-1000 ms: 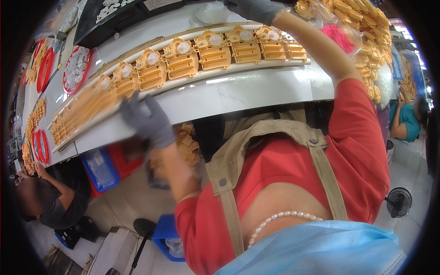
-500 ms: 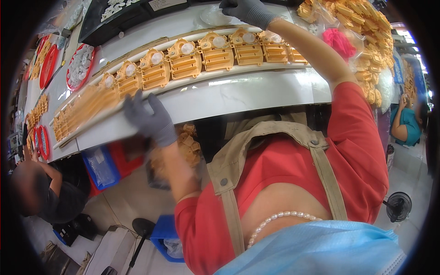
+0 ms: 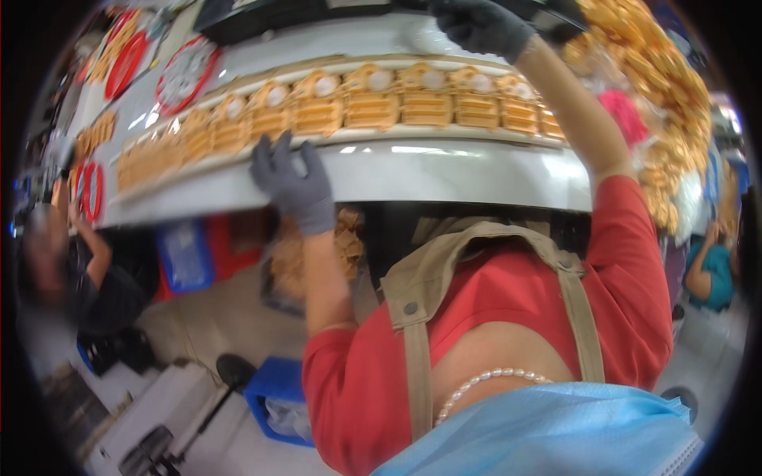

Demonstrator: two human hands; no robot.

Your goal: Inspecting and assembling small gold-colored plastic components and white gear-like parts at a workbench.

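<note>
Spread wide, the left hand's (image 3: 292,182) grip presses gloved fingers flat on the near edge of the white surface (image 3: 444,170), just below the row of orange pieces (image 3: 373,107). Farther up, the right hand (image 3: 480,25) reaches past that row; whether its grip pinches anything, I cannot tell. Best practice now, I'd judge: steady the edge, lift cleanly, don't nudge neighbours.

Right hand (image 3: 480,25) in grey glove: fingertips cut off by top edge, what it grips cannot tell. Left hand (image 3: 295,184): palm side hidden, fingertips over worktop (image 3: 444,170) edge. Row of golden plastic parts (image 3: 373,107): blurred, detail unreadable, far left end smeared. Pile of golden pieces (image 3: 659,95) at right: blurred. Co-worker (image 3: 87,270) at left: blurred, partly cut by rim.
</note>
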